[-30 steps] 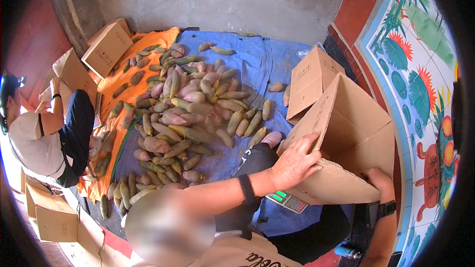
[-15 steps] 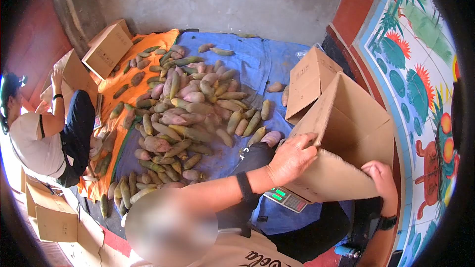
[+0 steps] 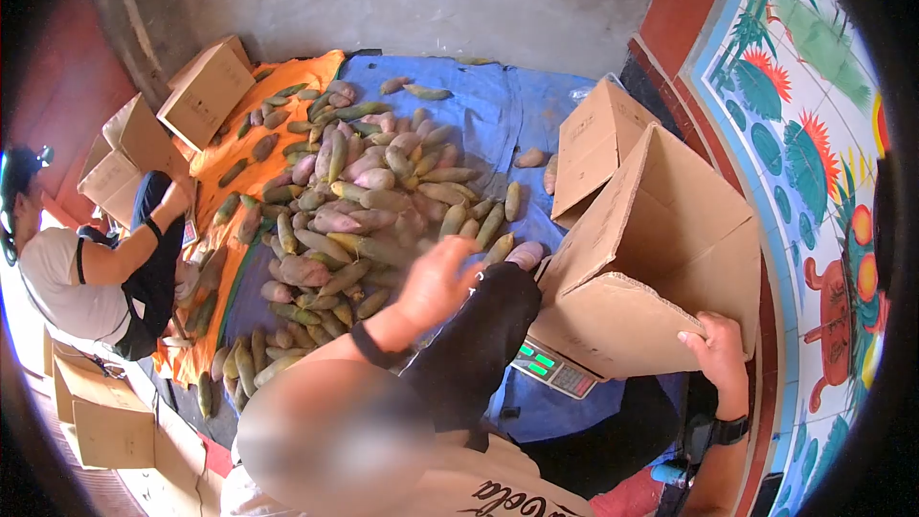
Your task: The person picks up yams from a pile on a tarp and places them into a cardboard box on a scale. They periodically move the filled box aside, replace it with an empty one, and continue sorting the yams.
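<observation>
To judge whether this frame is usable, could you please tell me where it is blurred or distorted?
Head view: the left hand is motion-smeared over the sweet potatoes; the right hand on the cardboard box is sharp; fisheye bends the edges, corners are dark.

Tuber pile [image 3: 373, 201] on blue tarp [image 3: 488, 115]; seated person [image 3: 67, 282] beside orange tarp [image 3: 311, 72].

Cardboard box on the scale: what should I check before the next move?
1. Cardboard box rests on the scale: ok.
2. Box level: not ok, it is tilted.
3. Right hand grips the box's lower flap: ok.
4. Left hand off the box, over the pile of produce: ok.
5. Left hand empty: cannot tell, blurred.
6. Scale reading legible: not ok, digits too small.
</observation>
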`<state>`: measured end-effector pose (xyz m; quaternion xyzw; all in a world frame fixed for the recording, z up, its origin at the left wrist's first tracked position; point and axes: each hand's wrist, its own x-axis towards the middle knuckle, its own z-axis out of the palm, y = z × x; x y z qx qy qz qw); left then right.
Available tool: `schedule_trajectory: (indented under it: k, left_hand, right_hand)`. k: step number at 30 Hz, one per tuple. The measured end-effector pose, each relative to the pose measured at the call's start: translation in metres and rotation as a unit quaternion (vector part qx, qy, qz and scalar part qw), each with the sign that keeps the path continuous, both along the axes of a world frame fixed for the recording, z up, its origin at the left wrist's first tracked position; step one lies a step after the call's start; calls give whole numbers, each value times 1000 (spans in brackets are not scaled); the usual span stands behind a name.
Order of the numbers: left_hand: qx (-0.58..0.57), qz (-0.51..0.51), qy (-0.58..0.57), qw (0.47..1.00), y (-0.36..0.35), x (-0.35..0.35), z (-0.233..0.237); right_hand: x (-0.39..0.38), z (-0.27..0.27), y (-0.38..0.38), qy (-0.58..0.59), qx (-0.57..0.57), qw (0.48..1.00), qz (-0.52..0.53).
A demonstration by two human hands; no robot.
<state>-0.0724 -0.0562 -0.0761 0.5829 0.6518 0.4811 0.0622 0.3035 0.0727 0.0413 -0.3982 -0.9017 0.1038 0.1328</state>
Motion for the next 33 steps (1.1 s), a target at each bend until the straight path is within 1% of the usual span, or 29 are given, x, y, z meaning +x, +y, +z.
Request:
schedule_trajectory:
  k: [2,4,6,8,9,10,12,13,14,15,16,17,18,19,21,22,23,24,26,28,30,32,33]
  left_hand:
    - [-41,38,0,998,-27,-30,-18]
    - [-83,79,53,992,-58,-59,-48]
    - [-167,129,54,976,-92,-81,-80]
    - [-249,174,32,952,-124,-91,-97]
    - [-287,190,52,937,-139,-96,-109]
    - [-292,192,50,936,-155,-104,-130]
    - [-423,207,83,878,-192,-123,-190]
    - [-430,208,78,875,-212,-135,-219]
    - [-535,149,108,824,-231,-148,-247]
    - [-629,85,135,761,-244,-152,-265]
    - [-632,83,133,759,-255,-150,-276]
    - [-652,105,120,741,-269,-147,-285]
    - [-673,128,107,721,-281,-145,-289]
    - [-643,233,-25,729,-269,-123,-237]
    - [-651,244,-23,718,-286,-118,-250]
    - [-653,253,-18,714,-290,-117,-259]
    - [-675,239,-33,697,-295,-118,-267]
    - [-677,238,-36,695,-297,-112,-266]
    - [-654,287,-36,699,-301,-100,-260]
    - [-665,281,-57,690,-304,-101,-268]
    - [-675,274,-80,681,-304,-99,-272]
    - [-665,273,-93,689,-294,-96,-266]
    - [-651,281,-45,703,-286,-93,-260]
  right_hand:
    - [0,1,1,8,-17,1000,-17]
    - [3,4,0,7,-22,1000,-15]
    - [1,9,-2,5,-28,999,-15]
    - [-4,12,-8,-28,-26,999,-9]
    - [-7,12,-10,-30,-30,999,-6]
    - [-9,11,-13,-31,-19,999,-12]
    - [-11,8,-17,-37,-14,999,-12]
    - [-9,7,-17,-41,-2,999,-35]
    - [-5,5,-16,-45,10,997,-59]
    - [2,3,-15,-69,10,995,-72]
    - [1,2,-18,-72,7,995,-71]
    - [-1,3,-22,-67,49,995,-51]
    - [-2,2,-25,-60,91,994,-29]
    - [-3,1,-29,-63,84,994,-25]
    - [-2,-2,-37,-61,145,987,-44]
    - [4,-8,-40,-65,143,987,-42]
    - [14,-15,-43,-51,216,974,-33]
    - [22,-21,-47,-37,287,957,-24]
    - [28,-28,-60,-41,299,953,-17]
    - [31,-39,-69,-49,347,936,35]
    - [36,-53,-76,-44,321,944,70]
    - [37,-69,-82,0,218,972,92]
    - [32,-74,-86,-27,199,977,69]
